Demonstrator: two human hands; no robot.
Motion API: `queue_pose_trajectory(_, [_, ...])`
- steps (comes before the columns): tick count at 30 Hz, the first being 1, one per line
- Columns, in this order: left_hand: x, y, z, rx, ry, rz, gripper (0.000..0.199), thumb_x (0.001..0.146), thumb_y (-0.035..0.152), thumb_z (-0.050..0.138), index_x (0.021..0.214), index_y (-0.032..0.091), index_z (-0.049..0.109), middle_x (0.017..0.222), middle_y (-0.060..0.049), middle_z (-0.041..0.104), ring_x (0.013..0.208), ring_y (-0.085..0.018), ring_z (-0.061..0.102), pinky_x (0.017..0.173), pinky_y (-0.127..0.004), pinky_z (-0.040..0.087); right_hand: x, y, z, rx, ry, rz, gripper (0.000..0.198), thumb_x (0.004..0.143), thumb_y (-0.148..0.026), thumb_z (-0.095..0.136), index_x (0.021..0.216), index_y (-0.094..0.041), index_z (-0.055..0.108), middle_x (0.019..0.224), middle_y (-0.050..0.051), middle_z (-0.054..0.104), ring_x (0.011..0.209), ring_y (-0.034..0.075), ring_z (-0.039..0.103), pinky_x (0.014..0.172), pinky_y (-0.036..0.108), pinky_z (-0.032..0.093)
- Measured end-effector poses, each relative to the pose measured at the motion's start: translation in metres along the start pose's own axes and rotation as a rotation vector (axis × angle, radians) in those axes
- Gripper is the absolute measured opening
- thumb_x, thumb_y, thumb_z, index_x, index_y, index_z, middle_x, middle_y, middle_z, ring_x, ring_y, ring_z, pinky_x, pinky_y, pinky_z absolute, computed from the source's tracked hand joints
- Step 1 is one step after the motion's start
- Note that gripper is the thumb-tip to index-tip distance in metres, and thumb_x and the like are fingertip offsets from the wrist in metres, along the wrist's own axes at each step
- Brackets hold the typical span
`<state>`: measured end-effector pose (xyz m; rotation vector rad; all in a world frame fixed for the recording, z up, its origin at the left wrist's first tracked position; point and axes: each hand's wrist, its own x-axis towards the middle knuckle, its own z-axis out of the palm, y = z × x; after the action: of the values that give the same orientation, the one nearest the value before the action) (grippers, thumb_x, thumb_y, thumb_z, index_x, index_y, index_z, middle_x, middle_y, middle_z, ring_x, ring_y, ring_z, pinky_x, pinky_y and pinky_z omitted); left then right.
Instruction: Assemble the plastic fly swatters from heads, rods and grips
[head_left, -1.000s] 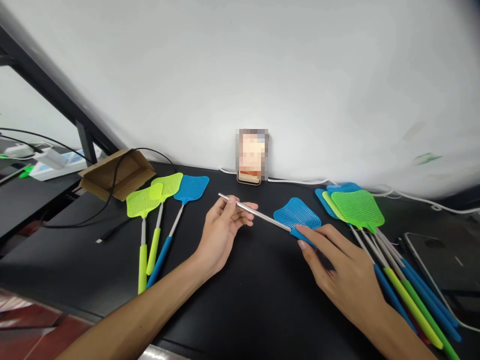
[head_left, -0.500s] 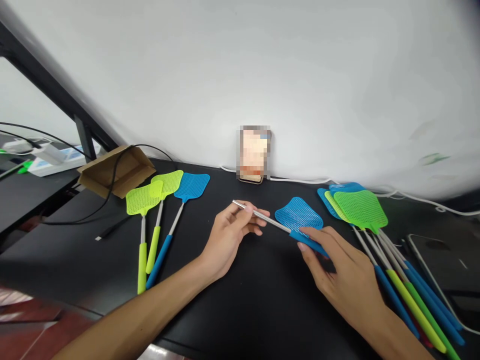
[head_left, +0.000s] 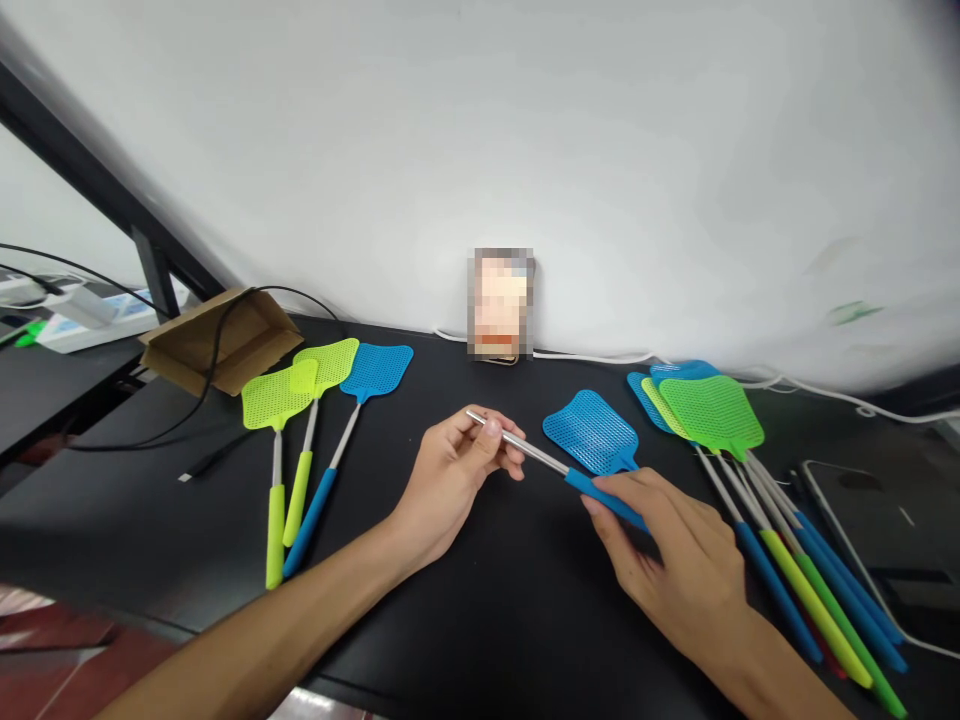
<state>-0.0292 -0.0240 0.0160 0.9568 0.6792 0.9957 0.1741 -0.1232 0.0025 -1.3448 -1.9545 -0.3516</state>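
A telescopic fly swatter handle (head_left: 538,452), a metal rod with a blue grip, is held between my two hands above the table. My left hand (head_left: 454,465) is closed, pinching the rod near its bare tip with thumb and fingers. Fingers and thumb of my right hand (head_left: 667,550) are closed round the blue grip, whose rear end is hidden. Just behind the handle lies a blue perforated swatter head (head_left: 591,432), apart from the rod; part of its neck shows above my right hand.
Two yellow-green swatters (head_left: 277,400) and a blue swatter (head_left: 377,370) lie at left, near an open cardboard box (head_left: 225,340). Several swatters (head_left: 712,415) overlap at right, beside a dark tablet-like device (head_left: 862,530). A phone (head_left: 501,305) leans on the wall; cables run behind.
The view has shifted slightly. Both hands keep their hold, and the handle sits a little lower relative to the blue head, whose neck now shows more.
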Motion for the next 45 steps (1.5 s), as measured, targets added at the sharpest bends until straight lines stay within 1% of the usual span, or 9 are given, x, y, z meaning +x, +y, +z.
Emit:
queue_pose_trajectory(9, [-0.004, -0.002, -0.005, 0.063, -0.068, 0.116, 0.019, 0.099, 0.034, 0.066, 0.092, 0.017, 0.07, 0.089, -0.006, 0.071, 0.064, -0.013, 0.062, 0.066, -0.029, 0.05, 0.001, -0.019, 0.001, 0.257, 0.022, 0.24, 0.013, 0.097, -0.015, 0.064, 0.108, -0.022, 0.062, 0.083, 0.002, 0.073, 0.073, 0.016, 0.073, 0.061, 0.025, 0.055])
queue_pose_trajectory(14, [0.0, 0.0, -0.007, 0.106, -0.115, 0.128, 0.023, 0.097, 0.038, 0.069, 0.09, 0.016, 0.069, 0.083, -0.005, 0.069, 0.058, -0.012, 0.06, 0.062, -0.029, 0.047, -0.001, -0.031, 0.0, 0.733, -0.262, 0.675, 0.014, 0.103, -0.036, 0.056, 0.112, -0.025, 0.056, 0.068, -0.004, 0.061, 0.051, 0.012, 0.058, 0.039, 0.02, 0.035])
queue_pose_trajectory(17, [0.001, -0.001, -0.004, 0.097, -0.099, 0.087, 0.028, 0.096, 0.042, 0.068, 0.088, 0.015, 0.069, 0.086, -0.006, 0.069, 0.056, -0.011, 0.057, 0.058, -0.027, 0.045, -0.005, -0.039, 0.01, 1.068, -0.404, 0.855, 0.025, 0.107, -0.046, 0.044, 0.121, -0.025, 0.046, 0.071, -0.005, 0.061, 0.047, 0.01, 0.051, 0.042, 0.021, 0.038])
queue_pose_trajectory(20, [-0.005, -0.005, 0.002, 0.13, -0.166, 0.036, 0.038, 0.1, 0.049, 0.06, 0.089, 0.014, 0.069, 0.085, -0.008, 0.069, 0.066, -0.014, 0.06, 0.065, -0.028, 0.047, -0.006, -0.044, 0.016, 1.159, -0.501, 0.827, 0.026, 0.107, -0.047, 0.043, 0.12, -0.025, 0.045, 0.082, 0.0, 0.07, 0.06, 0.014, 0.063, 0.052, 0.025, 0.047])
queue_pose_trajectory(23, [-0.013, -0.007, 0.005, 0.241, -0.273, -0.012, 0.046, 0.104, 0.054, 0.048, 0.087, 0.015, 0.066, 0.069, -0.004, 0.062, 0.066, -0.015, 0.057, 0.067, -0.027, 0.046, 0.0, -0.041, 0.01, 0.993, -0.569, 0.671, 0.02, 0.104, -0.042, 0.054, 0.103, -0.023, 0.059, 0.081, 0.001, 0.07, 0.068, 0.014, 0.064, 0.061, 0.027, 0.049])
queue_pose_trajectory(25, [-0.016, -0.008, 0.004, 0.32, -0.329, -0.067, 0.046, 0.105, 0.054, 0.045, 0.087, 0.016, 0.065, 0.058, 0.002, 0.053, 0.055, -0.011, 0.047, 0.059, -0.024, 0.038, 0.005, -0.034, 0.003, 0.882, -0.506, 0.621, 0.019, 0.102, -0.039, 0.059, 0.095, -0.022, 0.064, 0.08, 0.001, 0.069, 0.068, 0.014, 0.062, 0.062, 0.027, 0.048])
queue_pose_trajectory(28, [-0.017, -0.006, 0.002, 0.391, -0.442, -0.17, 0.047, 0.106, 0.054, 0.042, 0.089, 0.016, 0.065, 0.051, 0.006, 0.045, 0.047, -0.009, 0.036, 0.053, -0.023, 0.03, 0.012, -0.024, -0.005, 0.888, -0.318, 0.66, 0.02, 0.1, -0.038, 0.061, 0.112, -0.024, 0.067, 0.081, -0.001, 0.068, 0.067, 0.013, 0.06, 0.062, 0.026, 0.049])
queue_pose_trajectory(33, [-0.021, -0.004, 0.007, 0.395, -0.58, -0.265, 0.052, 0.106, 0.058, 0.039, 0.088, 0.017, 0.064, 0.051, 0.006, 0.046, 0.046, -0.01, 0.039, 0.056, -0.024, 0.037, 0.012, -0.018, 0.0, 1.054, -0.224, 0.724, 0.022, 0.102, -0.038, 0.06, 0.101, -0.021, 0.072, 0.068, -0.002, 0.062, 0.059, 0.012, 0.055, 0.056, 0.025, 0.047])
queue_pose_trajectory(45, [-0.018, -0.009, 0.009, 0.117, -0.582, -0.515, 0.05, 0.096, 0.066, 0.057, 0.083, 0.018, 0.051, 0.058, 0.009, 0.036, 0.048, -0.006, 0.026, 0.048, -0.024, 0.018, 0.007, -0.002, 0.006, 1.048, 0.137, 0.923, 0.02, 0.101, -0.04, 0.059, 0.097, -0.021, 0.066, 0.068, -0.002, 0.05, 0.058, 0.014, 0.048, 0.053, 0.028, 0.041])
